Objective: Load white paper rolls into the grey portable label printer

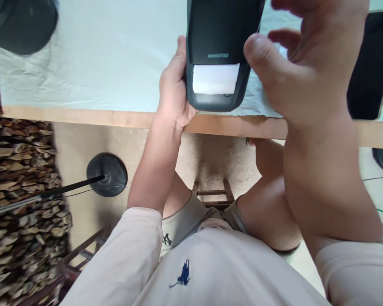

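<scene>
A dark NIIMBOT label printer (223, 34) is held over the front edge of the table, its top cut off by the frame. White label paper (215, 79) shows in the opening at its near end. My left hand (175, 85) grips the printer from the left side and beneath, thumb along its edge; the other fingers are hidden under it. To the right, my right hand (309, 59) is raised with thumb and fingers apart. Its thumb tip overlaps the printer's right edge; whether it touches cannot be told.
A pale cloth (115, 63) covers the wooden table (115, 118). A black phone-like slab (372, 63) lies at right, a dark rounded object (22, 25) at upper left. Below are a stand with a round black base (107, 174), stacked firewood (25, 238) and a wooden stool (212, 193).
</scene>
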### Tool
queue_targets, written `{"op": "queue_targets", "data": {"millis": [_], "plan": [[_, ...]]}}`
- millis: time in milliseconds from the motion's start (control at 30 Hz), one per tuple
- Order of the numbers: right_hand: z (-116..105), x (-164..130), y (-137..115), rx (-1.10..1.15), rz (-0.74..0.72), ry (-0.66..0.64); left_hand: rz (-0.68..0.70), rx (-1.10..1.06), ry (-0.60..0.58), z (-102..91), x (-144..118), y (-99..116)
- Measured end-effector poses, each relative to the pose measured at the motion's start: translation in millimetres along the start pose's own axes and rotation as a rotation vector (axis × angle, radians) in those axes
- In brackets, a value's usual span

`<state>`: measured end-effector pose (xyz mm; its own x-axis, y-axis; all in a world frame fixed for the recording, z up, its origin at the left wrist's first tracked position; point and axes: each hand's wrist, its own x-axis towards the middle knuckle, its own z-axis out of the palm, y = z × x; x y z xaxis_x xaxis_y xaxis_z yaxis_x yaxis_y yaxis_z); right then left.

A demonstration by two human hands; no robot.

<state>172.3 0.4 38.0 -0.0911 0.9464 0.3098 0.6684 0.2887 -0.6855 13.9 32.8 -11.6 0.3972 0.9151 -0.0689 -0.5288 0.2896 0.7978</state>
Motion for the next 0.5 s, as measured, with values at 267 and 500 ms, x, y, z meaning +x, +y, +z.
{"op": "queue_targets", "data": {"millis": [267,500], "plan": [[-2,2,-2,0.047,0.088,-0.049,-0.057,0.097,0.089,4.1,0,2],[4,1,-8,0.141,0.295,0.115,-0.046,-0.020,0.085,11.7,-4,4]]}}
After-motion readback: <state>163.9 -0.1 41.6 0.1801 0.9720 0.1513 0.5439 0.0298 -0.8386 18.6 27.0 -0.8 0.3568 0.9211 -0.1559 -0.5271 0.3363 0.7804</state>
